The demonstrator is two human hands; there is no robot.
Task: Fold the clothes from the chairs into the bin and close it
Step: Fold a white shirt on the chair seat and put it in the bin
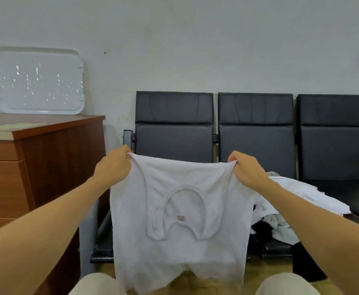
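Left hand (113,165) and right hand (247,169) are each pinching a top corner of the white shirt (180,220), which is hanging below and stretching level between them.

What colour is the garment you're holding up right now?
White, with a small pinkish label inside the neckline; the garment shows best in the head view.

Thin white cloth vest (180,241); black leatherette chairs (256,137), matt; glossy wood-look cabinet (46,158); clear glossy plastic lid (39,80).

Soft, even indoor light, faint shadows, wide-angle bowing at edges (speckled glare on the leaning lid (39,80)).
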